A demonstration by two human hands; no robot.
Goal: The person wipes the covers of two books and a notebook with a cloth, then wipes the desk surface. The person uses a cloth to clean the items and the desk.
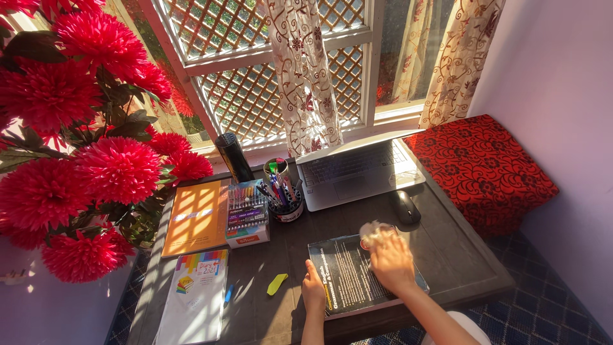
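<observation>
A dark book (348, 275) with pale print lies flat near the front edge of the dark desk (460, 255). My left hand (313, 291) rests on the book's left edge and holds it down. On the book's upper right part, my right hand (391, 259) presses a small white cloth (372, 230), which shows past the fingertips.
Behind the book are an open silver laptop (357, 169), a black mouse (406, 206), a cup of pens (284, 195), a box of markers (246, 214) and a black cylinder (234, 156). An orange notebook (195, 217), a white booklet (195, 294) and a yellow highlighter (276, 283) lie left. Red flowers (83, 140) crowd the left; a red cushioned seat (479, 169) stands right.
</observation>
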